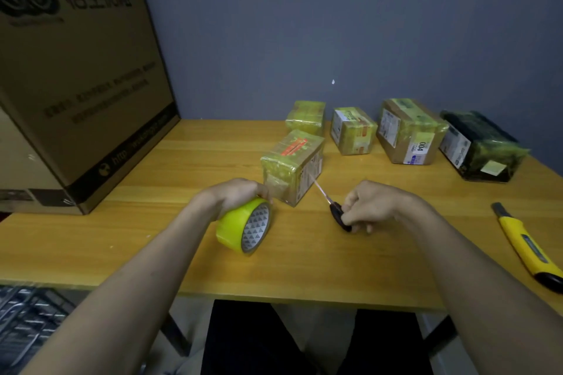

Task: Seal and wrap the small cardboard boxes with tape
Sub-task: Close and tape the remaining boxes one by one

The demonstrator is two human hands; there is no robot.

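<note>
A: What is the left hand [236, 192] doing?

B: It grips the roll of yellow-green packing tape [243, 224] from above, fingers curled over the top. The roll stands tilted on the wooden counter [170, 253], its grey patterned core facing the camera.

A: And the right hand [370, 204]?

B: Its fingers are curled around the black handles of a small pair of scissors [336, 211]. The thin blades point up and away toward the nearest small cardboard box wrapped in yellow tape [292, 166]; whether the tips touch it, I cannot tell.

A: Where does that box sit?

B: On the counter just beyond both hands, close beside the tape roll, with an orange label on top.

A: Others?

B: Four along the blue-grey wall [335, 24]: a fully yellow-wrapped small box [306, 117] right behind the near one, a brown box with white label and yellow tape [352, 131], a larger brown box marked 004 [409, 131], and a black box wrapped in yellowish film [481, 146] farthest right.

A: Anything else?

B: A yellow utility knife with a black end [525, 245] lies near the counter's right edge, well apart from the hands. A large printed cardboard carton [79, 76] stands at the left.
</note>
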